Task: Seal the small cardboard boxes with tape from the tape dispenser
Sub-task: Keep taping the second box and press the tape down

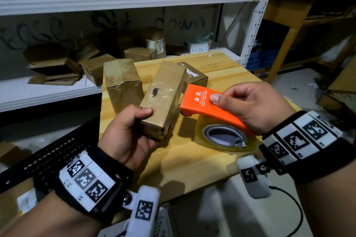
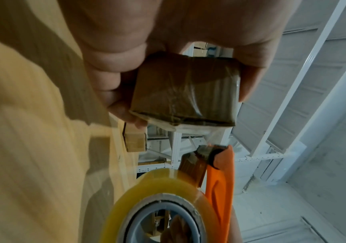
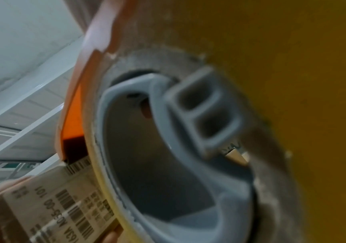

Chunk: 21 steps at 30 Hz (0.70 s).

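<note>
Left hand gripping small cardboard box, right hand clutching orange tape dispenser (blade touching box), wooden table

Left hand, 8 o'clock: grip on a taped small cardboard box, held tilted above the tabletop. Right hand, 3 o'clock: grip on an orange tape dispenser carrying a clear tape roll. Two more boxes at 12 o'clock.
</note>
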Available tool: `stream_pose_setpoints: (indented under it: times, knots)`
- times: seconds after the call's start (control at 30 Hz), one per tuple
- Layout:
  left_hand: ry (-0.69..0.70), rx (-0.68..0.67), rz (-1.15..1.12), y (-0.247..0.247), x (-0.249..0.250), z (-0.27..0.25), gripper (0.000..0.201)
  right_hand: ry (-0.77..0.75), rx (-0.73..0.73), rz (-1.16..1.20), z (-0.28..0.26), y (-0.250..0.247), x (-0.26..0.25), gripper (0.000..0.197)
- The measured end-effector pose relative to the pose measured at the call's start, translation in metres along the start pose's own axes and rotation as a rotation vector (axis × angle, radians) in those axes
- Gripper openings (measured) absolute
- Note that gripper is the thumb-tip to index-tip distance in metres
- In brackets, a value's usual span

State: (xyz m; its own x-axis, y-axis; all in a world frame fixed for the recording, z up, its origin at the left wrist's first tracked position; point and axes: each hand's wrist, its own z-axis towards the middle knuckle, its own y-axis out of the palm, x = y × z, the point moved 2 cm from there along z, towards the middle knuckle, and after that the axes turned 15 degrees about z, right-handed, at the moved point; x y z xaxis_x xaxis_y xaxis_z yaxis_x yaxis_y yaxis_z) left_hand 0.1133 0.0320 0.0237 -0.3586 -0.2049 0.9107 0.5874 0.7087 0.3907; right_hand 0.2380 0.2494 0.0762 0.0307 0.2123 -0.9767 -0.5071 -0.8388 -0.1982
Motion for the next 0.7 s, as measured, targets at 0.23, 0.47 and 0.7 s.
stream_pose_setpoints:
  times: [0.23, 0.47, 0.7]
  knots:
    - [-0.016, -0.123, 0.049, 0.004, 0.003, -0.005, 0.100, -0.009, -0.037, -0.016, -0.005, -0.001, -0.005, 0.045]
    - [-0.067, -0.215, 0.069, 0.006, 0.008, -0.009, 0.092, -0.058, -0.048, -0.006, -0.008, 0.007, -0.011, 0.046]
    - [-0.165, -0.127, 0.186, 0.011, 0.006, -0.010, 0.049, -0.057, -0.079, -0.022, -0.009, 0.016, -0.006, 0.050]
